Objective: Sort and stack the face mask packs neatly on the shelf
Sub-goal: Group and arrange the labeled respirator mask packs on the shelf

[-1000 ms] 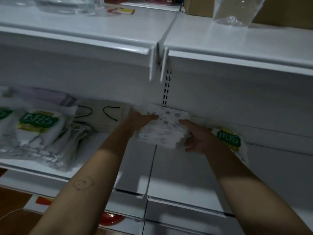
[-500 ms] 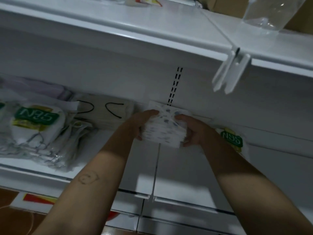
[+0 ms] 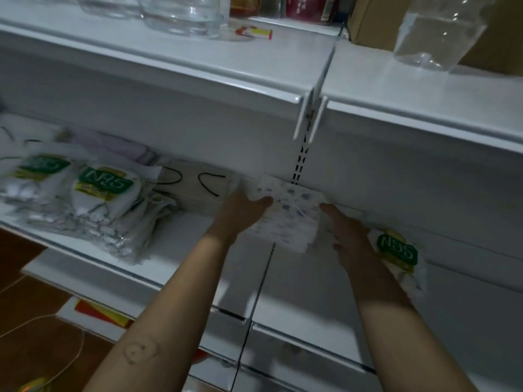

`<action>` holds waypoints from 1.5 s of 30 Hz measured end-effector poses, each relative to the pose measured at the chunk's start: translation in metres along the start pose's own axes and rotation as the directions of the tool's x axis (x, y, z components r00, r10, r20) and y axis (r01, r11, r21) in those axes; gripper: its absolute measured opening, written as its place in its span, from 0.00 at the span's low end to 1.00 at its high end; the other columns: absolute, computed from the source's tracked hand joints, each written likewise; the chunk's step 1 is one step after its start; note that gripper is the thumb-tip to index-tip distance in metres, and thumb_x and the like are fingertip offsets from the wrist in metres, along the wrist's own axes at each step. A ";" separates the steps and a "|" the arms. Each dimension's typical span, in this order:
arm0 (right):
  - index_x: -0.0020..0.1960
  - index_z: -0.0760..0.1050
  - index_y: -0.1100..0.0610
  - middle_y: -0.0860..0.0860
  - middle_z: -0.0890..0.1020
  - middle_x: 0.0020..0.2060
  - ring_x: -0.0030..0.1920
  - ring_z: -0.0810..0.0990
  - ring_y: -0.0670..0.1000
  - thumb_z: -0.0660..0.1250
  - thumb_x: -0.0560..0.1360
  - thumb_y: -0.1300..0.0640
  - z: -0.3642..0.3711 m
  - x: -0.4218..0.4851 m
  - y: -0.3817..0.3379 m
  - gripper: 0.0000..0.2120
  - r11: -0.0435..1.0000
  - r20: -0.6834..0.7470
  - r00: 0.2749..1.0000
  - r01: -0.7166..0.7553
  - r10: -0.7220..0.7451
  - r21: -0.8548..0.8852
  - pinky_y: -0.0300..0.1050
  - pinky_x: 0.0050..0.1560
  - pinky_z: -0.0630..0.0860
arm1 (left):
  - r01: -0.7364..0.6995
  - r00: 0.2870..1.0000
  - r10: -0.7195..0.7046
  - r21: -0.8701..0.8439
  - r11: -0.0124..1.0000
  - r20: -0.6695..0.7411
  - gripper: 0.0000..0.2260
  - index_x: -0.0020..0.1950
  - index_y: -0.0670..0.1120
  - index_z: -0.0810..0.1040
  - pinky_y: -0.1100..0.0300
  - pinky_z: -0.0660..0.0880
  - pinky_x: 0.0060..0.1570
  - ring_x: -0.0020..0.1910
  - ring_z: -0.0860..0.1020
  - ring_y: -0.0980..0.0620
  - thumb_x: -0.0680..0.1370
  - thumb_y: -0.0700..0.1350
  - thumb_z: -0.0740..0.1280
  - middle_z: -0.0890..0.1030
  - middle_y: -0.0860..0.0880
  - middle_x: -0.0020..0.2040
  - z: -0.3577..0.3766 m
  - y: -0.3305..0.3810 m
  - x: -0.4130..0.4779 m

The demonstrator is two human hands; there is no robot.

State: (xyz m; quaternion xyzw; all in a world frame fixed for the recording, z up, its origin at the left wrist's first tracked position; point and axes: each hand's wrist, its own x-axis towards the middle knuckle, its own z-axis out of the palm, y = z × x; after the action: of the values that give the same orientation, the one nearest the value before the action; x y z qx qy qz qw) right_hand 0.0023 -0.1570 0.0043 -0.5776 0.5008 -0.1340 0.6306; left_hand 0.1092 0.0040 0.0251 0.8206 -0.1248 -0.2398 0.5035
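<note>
The left hand (image 3: 240, 213) grips the left edge of a stack of patterned mask packs (image 3: 285, 219), its thumb lying across the top pack while the other fingers are hidden beneath or behind the stack. The right hand (image 3: 349, 239) rests against the stack's right edge with its fingers fairly straight and extended toward the back wall, pressing rather than curling round it. The stack, white with small blue spots, sits between the two hands at the back of the white shelf (image 3: 169, 247), right over the seam where two shelf boards meet and below the slotted upright on the wall. Just beside the right wrist, a single N95 pack (image 3: 397, 251) with a green label lies on the shelf. To the left of the left hand lies a flat pack with black ear loops (image 3: 198, 183), and farther left a loose heap of N95 packs (image 3: 104, 188) spreads toward the shelf's front edge. Above, the upper shelf (image 3: 254, 63) carries glass jars (image 3: 181, 12), a clear plastic container (image 3: 435, 32) and a cardboard box (image 3: 368, 21).
</note>
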 end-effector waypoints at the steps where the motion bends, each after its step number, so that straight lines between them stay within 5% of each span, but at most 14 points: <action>1: 0.76 0.59 0.55 0.53 0.66 0.72 0.70 0.67 0.55 0.74 0.69 0.43 -0.002 -0.007 0.007 0.43 0.996 -0.072 0.993 0.091 -0.091 -0.011 0.52 0.69 0.67 | -0.027 0.999 0.029 0.053 0.998 -0.036 0.25 0.72 0.41 0.69 0.58 0.67 0.53 0.62 0.74 0.44 0.80 0.54 0.65 0.74 0.47 0.66 -0.003 0.000 -0.009; 3: 0.75 0.61 0.55 0.53 0.67 0.72 0.70 0.68 0.52 0.73 0.72 0.49 -0.005 -0.030 0.021 0.37 0.939 -0.168 0.925 0.342 -0.342 -0.026 0.46 0.68 0.67 | -0.046 0.994 0.058 0.121 0.992 -0.096 0.17 0.62 0.41 0.75 0.51 0.72 0.52 0.59 0.77 0.41 0.80 0.52 0.65 0.79 0.43 0.61 -0.008 -0.004 -0.024; 5: 0.67 0.71 0.56 0.52 0.76 0.62 0.61 0.75 0.50 0.72 0.73 0.56 -0.005 -0.049 0.031 0.24 0.822 -0.161 0.807 0.566 -0.569 -0.065 0.43 0.61 0.71 | -0.034 0.985 0.055 0.126 0.991 -0.164 0.18 0.62 0.40 0.78 0.52 0.74 0.55 0.57 0.78 0.42 0.79 0.51 0.67 0.81 0.41 0.59 -0.012 -0.014 -0.037; 7: 0.56 0.76 0.52 0.48 0.82 0.48 0.48 0.79 0.46 0.72 0.73 0.59 0.003 -0.060 0.036 0.13 0.771 -0.060 0.768 0.636 -0.637 -0.034 0.35 0.50 0.74 | 0.007 0.976 0.013 0.093 0.996 -0.215 0.20 0.66 0.44 0.77 0.57 0.73 0.54 0.56 0.79 0.46 0.78 0.52 0.68 0.81 0.45 0.59 -0.018 -0.029 -0.055; 11: 0.52 0.76 0.48 0.44 0.82 0.44 0.41 0.79 0.36 0.72 0.73 0.57 0.034 -0.076 0.052 0.10 0.839 0.281 0.802 0.543 -0.526 0.022 0.27 0.40 0.72 | 0.091 0.960 -0.069 0.070 0.993 -0.270 0.17 0.64 0.48 0.78 0.54 0.78 0.54 0.50 0.81 0.53 0.78 0.53 0.68 0.82 0.50 0.54 -0.036 -0.065 -0.092; 15: 0.53 0.76 0.50 0.46 0.82 0.47 0.45 0.79 0.39 0.71 0.73 0.56 0.069 -0.096 0.076 0.10 0.883 0.491 0.772 0.470 -0.403 -0.014 0.31 0.43 0.74 | 0.162 0.911 -0.176 -0.071 0.984 -0.372 0.15 0.63 0.49 0.78 0.49 0.78 0.58 0.52 0.81 0.53 0.79 0.53 0.68 0.82 0.52 0.53 -0.064 -0.102 -0.123; 20: 0.51 0.76 0.47 0.47 0.81 0.49 0.47 0.81 0.47 0.72 0.72 0.53 0.111 -0.110 0.090 0.10 0.915 0.613 0.739 0.398 -0.279 -0.063 0.48 0.52 0.78 | 0.141 0.858 -0.193 -0.143 0.980 -0.476 0.10 0.58 0.49 0.79 0.45 0.78 0.56 0.51 0.81 0.50 0.79 0.50 0.67 0.83 0.48 0.49 -0.103 -0.136 -0.138; 24: 0.51 0.76 0.46 0.49 0.82 0.47 0.49 0.81 0.50 0.70 0.73 0.55 0.144 -0.109 0.085 0.08 0.919 0.573 0.773 0.386 -0.273 -0.082 0.53 0.55 0.78 | 0.093 0.834 -0.188 -0.203 0.975 -0.518 0.06 0.53 0.50 0.80 0.46 0.79 0.52 0.51 0.81 0.48 0.79 0.49 0.68 0.83 0.47 0.48 -0.149 -0.159 -0.122; 29: 0.54 0.75 0.53 0.43 0.77 0.42 0.40 0.73 0.41 0.68 0.75 0.52 0.213 -0.115 0.061 0.09 0.884 0.357 0.854 0.448 -0.377 -0.136 0.41 0.43 0.68 | 0.069 0.795 -0.098 -0.072 0.995 -0.599 0.10 0.54 0.50 0.79 0.57 0.75 0.40 0.44 0.79 0.53 0.77 0.54 0.68 0.81 0.50 0.47 -0.235 -0.182 -0.081; 35: 0.42 0.76 0.52 0.44 0.79 0.34 0.33 0.76 0.43 0.70 0.73 0.42 0.304 -0.135 0.030 0.13 0.890 0.273 0.887 0.424 -0.371 -0.167 0.37 0.31 0.68 | -0.076 0.686 0.084 0.045 0.996 -0.723 0.10 0.51 0.46 0.76 0.57 0.72 0.42 0.44 0.77 0.52 0.76 0.50 0.69 0.79 0.52 0.45 -0.340 -0.178 -0.029; 39: 0.40 0.74 0.50 0.39 0.77 0.36 0.39 0.78 0.45 0.72 0.70 0.42 0.326 -0.142 0.029 0.14 0.885 0.112 0.903 0.430 -0.416 -0.179 0.40 0.38 0.71 | -0.012 0.802 0.140 0.219 0.976 -0.581 0.24 0.63 0.43 0.72 0.48 0.76 0.55 0.56 0.76 0.46 0.74 0.58 0.69 0.77 0.46 0.58 -0.380 -0.174 0.012; 43: 0.63 0.73 0.52 0.45 0.74 0.52 0.55 0.76 0.51 0.70 0.69 0.36 0.335 -0.148 0.028 0.29 0.887 0.042 0.924 0.377 -0.380 -0.266 0.43 0.53 0.71 | 0.113 0.891 0.018 0.260 0.959 -0.454 0.37 0.69 0.40 0.68 0.44 0.75 0.59 0.59 0.76 0.40 0.71 0.64 0.70 0.76 0.42 0.64 -0.405 -0.168 0.047; 45: 0.64 0.73 0.52 0.48 0.76 0.56 0.58 0.77 0.53 0.70 0.69 0.35 0.337 -0.148 0.029 0.30 0.886 0.019 0.925 0.370 -0.380 -0.280 0.44 0.54 0.72 | 0.147 0.943 -0.074 0.207 0.967 -0.325 0.48 0.74 0.43 0.65 0.45 0.75 0.60 0.61 0.75 0.40 0.63 0.70 0.72 0.74 0.42 0.68 -0.411 -0.169 0.055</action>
State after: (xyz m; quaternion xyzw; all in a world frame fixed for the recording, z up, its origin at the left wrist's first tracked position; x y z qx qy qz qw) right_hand 0.1868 0.1621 -0.0066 -0.7437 0.4050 -0.1918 0.4961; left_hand 0.3636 0.3726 0.0155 0.9065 -0.0234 -0.1180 0.4048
